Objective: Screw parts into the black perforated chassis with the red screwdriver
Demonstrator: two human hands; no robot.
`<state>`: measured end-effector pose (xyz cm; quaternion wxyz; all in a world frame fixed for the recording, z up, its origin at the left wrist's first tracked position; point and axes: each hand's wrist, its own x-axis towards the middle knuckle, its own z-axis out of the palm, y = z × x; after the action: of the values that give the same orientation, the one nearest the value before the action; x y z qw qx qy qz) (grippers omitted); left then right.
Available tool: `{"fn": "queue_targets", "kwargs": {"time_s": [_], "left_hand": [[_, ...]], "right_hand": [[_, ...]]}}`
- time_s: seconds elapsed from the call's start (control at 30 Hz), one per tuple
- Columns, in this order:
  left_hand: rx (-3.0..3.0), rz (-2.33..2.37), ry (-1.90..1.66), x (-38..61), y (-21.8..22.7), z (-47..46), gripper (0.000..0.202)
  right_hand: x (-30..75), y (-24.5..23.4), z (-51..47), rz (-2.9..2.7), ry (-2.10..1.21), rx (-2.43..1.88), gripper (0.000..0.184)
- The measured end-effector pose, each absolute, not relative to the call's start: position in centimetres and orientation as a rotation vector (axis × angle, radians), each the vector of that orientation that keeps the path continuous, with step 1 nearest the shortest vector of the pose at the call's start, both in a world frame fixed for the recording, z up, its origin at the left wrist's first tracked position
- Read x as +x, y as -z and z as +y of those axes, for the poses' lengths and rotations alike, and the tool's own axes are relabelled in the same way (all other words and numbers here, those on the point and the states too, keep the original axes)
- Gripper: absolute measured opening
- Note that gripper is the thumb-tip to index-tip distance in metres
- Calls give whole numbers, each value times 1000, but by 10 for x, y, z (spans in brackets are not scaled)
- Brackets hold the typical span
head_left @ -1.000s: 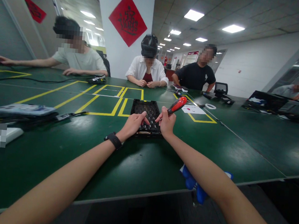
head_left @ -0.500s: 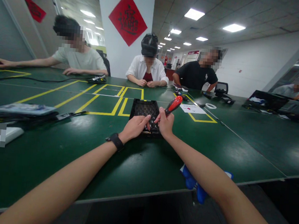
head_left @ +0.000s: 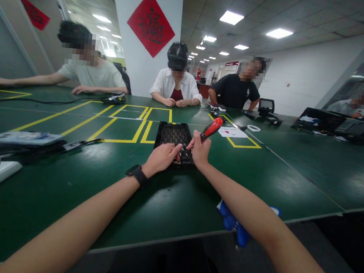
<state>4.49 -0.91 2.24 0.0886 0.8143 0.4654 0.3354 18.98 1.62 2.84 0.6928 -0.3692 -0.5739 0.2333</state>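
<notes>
A black keyboard-like tray (head_left: 172,133) lies on the green table (head_left: 163,203) in front of me. My right hand (head_left: 200,151) grips a screwdriver with a red and black handle (head_left: 211,128), its tip pointing down at the tray's near edge. My left hand (head_left: 161,159), a black watch on its wrist, rests on the tray's near edge with the fingers curled beside the screwdriver tip. What those fingers pinch, if anything, is hidden.
Three people sit across the table, another at the far right by a black case (head_left: 326,123). Yellow tape lines (head_left: 138,130), a white paper (head_left: 233,132), a tape roll (head_left: 254,128), cables and flat devices (head_left: 22,138) lie around. A blue object (head_left: 234,228) hangs below the near edge.
My hands have drawn closer together over the tray's near edge, and the screwdriver handle has tilted slightly. The view has shifted a little to the right.
</notes>
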Motion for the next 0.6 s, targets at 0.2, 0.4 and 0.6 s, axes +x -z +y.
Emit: {"fn": "queue_targets", "kwargs": {"time_s": [0.2, 0.4, 0.6], "left_hand": [[2471, 1369, -1217, 44, -21, -10, 37], [2833, 1282, -1011, 49, -19, -14, 21], [2763, 1283, -1067, 51, -15, -14, 14]], "right_hand": [[190, -31, 15, -1263, -523, -791, 51], [187, -34, 6, -1318, -560, -729, 47], [183, -39, 0, -1358, -622, -649, 28]]}}
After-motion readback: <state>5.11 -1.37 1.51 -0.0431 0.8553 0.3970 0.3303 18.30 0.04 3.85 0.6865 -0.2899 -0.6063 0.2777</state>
